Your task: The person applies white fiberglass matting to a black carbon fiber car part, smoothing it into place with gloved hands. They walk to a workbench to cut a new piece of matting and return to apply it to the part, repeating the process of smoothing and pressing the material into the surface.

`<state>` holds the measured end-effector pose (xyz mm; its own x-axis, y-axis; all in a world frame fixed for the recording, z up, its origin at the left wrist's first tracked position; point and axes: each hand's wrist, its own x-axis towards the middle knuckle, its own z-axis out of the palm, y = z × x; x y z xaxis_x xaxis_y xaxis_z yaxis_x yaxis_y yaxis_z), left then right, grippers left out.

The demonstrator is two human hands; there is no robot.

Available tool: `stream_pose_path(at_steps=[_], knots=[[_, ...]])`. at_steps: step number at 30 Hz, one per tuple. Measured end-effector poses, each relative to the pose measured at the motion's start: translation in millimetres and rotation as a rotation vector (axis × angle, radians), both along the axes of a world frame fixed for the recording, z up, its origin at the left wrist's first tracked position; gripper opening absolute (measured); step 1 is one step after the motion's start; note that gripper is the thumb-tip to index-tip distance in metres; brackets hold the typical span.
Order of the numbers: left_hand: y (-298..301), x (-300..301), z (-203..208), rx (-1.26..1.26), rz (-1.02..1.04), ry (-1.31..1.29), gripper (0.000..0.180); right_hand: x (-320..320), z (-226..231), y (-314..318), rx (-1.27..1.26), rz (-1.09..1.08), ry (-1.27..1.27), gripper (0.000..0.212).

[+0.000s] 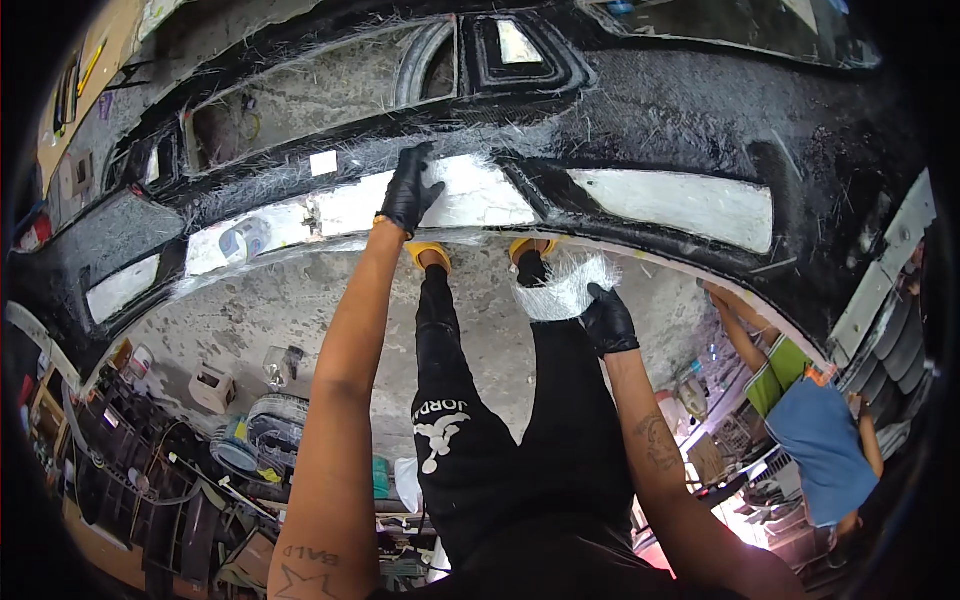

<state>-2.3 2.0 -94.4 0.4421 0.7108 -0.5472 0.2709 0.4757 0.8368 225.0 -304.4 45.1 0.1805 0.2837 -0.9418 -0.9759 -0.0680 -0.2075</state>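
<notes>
Left hand (410, 190): Gloved in black, I spread its fingers over the white strip (475, 195), gripping nothing; I cannot tell how firmly it touches.
Right hand (608, 318): Also in a black glove, I pinch the right side of the fibre mat between thumb and fingers.
Fibre mat (566, 290): Pale and frayed, it hangs in my grip near the panel's lower edge, in front of my right leg.
Black panel (660, 110): The large curved form arches across my view, flecked with loose strands; a small white square (323, 163) lies on it, left of my left hand.
Round clear object (245, 240): It sits at the strip's left part.
Yellow shoes (430, 257): I stand on the concrete floor (480, 345), toes at the panel.
Co-worker (825, 450): At right, a person in blue leans beside the panel.
</notes>
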Motion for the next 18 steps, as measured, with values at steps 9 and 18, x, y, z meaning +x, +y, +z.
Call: stream_pose_path(at_steps=[9, 18], knots=[[-28.8, -17.9, 89.0, 0.909, 0.018, 0.517, 0.061, -24.2, -8.2, 18.9, 0.002, -0.188, 0.128, 0.03], [-123.0, -39.9, 48.8, 0.13, 0.191, 0.37, 0.05, -40.6, -9.3, 24.9, 0.041, -0.213, 0.237, 0.035]])
